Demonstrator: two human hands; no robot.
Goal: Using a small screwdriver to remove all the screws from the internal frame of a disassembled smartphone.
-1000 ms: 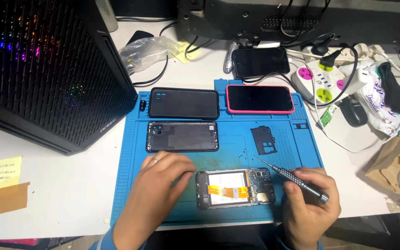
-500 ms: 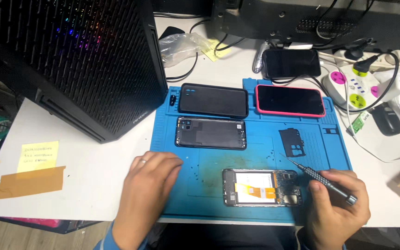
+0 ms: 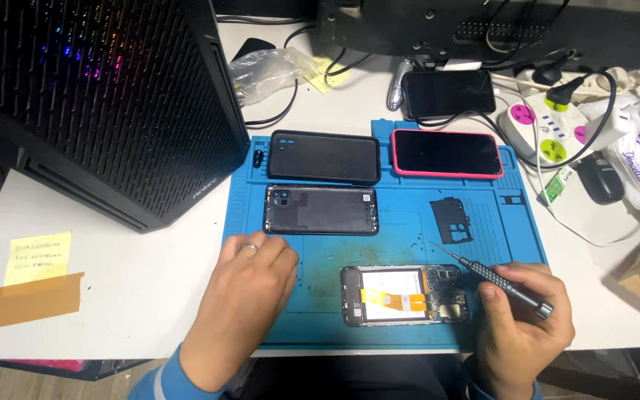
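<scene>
1. Far to the left of the fingers stands a black computer case (image 3: 90, 96), with a yellow note (image 3: 36, 257) and a strip of brown tape (image 3: 25, 300) on the white desk (image 3: 135, 296) before it.
2. The left hand (image 3: 250, 292) lies flat on the blue work mat (image 3: 320, 326), fingers (image 3: 261, 248) loosely curled and holding nothing, a ring on one of them. Its fingertips sit just below the loose back cover (image 3: 321, 210), apart from it.
3. Just right of those fingers lies the opened phone (image 3: 405, 295), face down on the mat. Its back is already off: a pale battery, an orange ribbon cable and dark circuit parts show. As a judgement, disassembly is partway, with the inner parts still seated.
4. Above it, past the fingertips, lie a black phone case (image 3: 324, 156), a red-edged phone (image 3: 447, 153) and a small black inner plate (image 3: 453, 220), already lifted out.
5. The right hand (image 3: 524, 318) is closed round a thin screwdriver (image 3: 494, 278), whose tip hangs just above the phone's upper right corner; whether it touches cannot be told.
</scene>
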